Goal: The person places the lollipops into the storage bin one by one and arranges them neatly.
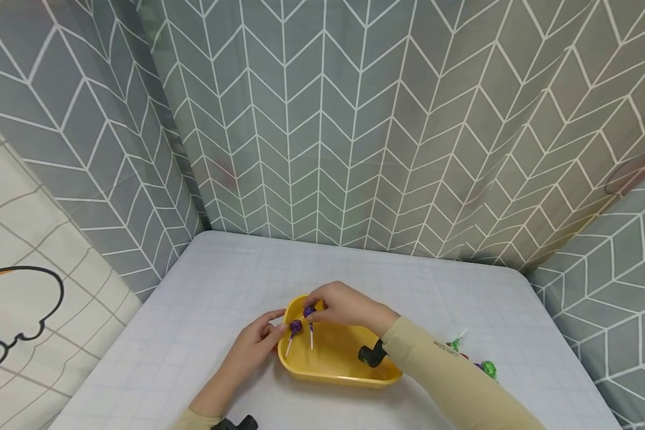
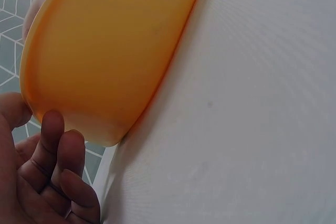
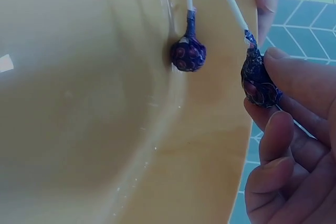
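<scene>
A yellow oval tray (image 1: 346,346) sits on the table, its outer wall (image 2: 121,51) filling the upper left wrist view. My left hand (image 1: 254,345) grips the tray's left end, thumb at the rim and fingers against the outside. Above that same end, my right hand (image 1: 344,303) pinches a purple-wrapped lollipop (image 3: 261,82) by its candy head, the white stick pointing back toward me. Beside it, a second purple lollipop (image 3: 188,55) lies inside the tray against the left wall.
Right of the tray, partly behind my right sleeve (image 1: 441,370), are more lollipops, including a green one (image 1: 488,368) and another green one (image 1: 454,344). The white table (image 1: 236,269) is bordered by patterned grey curtains (image 1: 328,119) at the back and sides.
</scene>
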The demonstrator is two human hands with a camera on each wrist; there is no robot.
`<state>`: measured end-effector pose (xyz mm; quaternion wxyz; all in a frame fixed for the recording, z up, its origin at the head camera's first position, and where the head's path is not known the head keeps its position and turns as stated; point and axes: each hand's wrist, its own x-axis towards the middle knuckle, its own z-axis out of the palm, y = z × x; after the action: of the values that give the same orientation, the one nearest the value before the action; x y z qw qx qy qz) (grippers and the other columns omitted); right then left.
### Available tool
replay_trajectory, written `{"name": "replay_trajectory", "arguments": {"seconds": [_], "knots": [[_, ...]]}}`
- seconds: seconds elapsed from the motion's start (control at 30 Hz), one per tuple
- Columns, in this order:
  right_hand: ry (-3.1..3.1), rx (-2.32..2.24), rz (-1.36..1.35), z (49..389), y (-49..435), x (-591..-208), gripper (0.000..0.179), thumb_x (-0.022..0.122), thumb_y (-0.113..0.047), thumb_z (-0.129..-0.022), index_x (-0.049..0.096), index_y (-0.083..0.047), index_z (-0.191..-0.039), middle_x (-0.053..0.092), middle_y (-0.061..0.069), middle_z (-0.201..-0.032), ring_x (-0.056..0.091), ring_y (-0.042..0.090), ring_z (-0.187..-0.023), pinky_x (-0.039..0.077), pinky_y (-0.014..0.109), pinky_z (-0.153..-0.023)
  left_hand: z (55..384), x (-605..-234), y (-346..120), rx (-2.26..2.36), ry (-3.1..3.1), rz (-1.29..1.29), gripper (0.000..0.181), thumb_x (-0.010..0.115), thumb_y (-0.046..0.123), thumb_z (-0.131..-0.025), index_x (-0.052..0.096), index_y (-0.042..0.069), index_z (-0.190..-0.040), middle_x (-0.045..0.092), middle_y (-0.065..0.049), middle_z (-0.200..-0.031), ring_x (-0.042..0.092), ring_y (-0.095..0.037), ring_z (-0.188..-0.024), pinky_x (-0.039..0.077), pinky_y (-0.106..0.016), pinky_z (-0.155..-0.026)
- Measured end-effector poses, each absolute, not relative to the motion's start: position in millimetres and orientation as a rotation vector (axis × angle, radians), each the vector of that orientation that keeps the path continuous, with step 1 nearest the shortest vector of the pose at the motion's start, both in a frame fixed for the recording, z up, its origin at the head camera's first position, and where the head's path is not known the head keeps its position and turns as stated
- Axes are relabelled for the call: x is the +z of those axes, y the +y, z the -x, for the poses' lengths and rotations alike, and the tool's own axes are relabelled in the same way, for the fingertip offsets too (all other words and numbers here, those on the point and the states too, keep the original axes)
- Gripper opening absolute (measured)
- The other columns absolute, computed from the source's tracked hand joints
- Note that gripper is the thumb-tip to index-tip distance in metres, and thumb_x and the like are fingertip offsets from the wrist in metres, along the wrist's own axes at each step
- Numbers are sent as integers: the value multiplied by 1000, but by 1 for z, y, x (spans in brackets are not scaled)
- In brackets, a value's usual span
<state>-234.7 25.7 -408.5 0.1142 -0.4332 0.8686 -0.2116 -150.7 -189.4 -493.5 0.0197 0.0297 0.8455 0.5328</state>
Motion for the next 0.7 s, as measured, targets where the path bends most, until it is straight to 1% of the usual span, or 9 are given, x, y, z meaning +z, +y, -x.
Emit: {"name": "replay_trajectory", "arguments": {"seconds": [0.2,0.37,0.5,0.7], "knots": [[2541,-591,1322,236,24,-414,26,66,-31,-82,68,-17,-104,62,-15,-91,54,4,-79,43,18,-71,151,-494,-190,1657,2624,-90,37,54,43,-87,49,34,-123,59,0,-69,55,-16,-61,45,-27,-56],[2545,-597,1301,236,22,-419,26,67,-29,-82,68,-16,-103,62,-14,-91,57,8,-83,43,19,-75,151,-494,-190,1645,2634,-82,37,54,44,-87,49,35,-122,59,0,-69,54,-16,-61,45,-27,-56],[2565,-585,1269,236,21,-422,26,67,-29,-81,68,-15,-103,63,-13,-91,57,6,-85,44,20,-78,151,-494,-189,1645,2633,-81,37,54,44,-87,50,35,-122,58,0,-69,54,-16,-61,45,-27,-56],[2602,-548,1235,233,18,-424,26,67,-30,-81,68,-15,-102,64,-10,-92,58,7,-86,44,20,-78,151,-494,-190,1652,2635,-85,36,54,44,-87,49,36,-122,59,1,-70,54,-16,-61,45,-27,-56]]}}
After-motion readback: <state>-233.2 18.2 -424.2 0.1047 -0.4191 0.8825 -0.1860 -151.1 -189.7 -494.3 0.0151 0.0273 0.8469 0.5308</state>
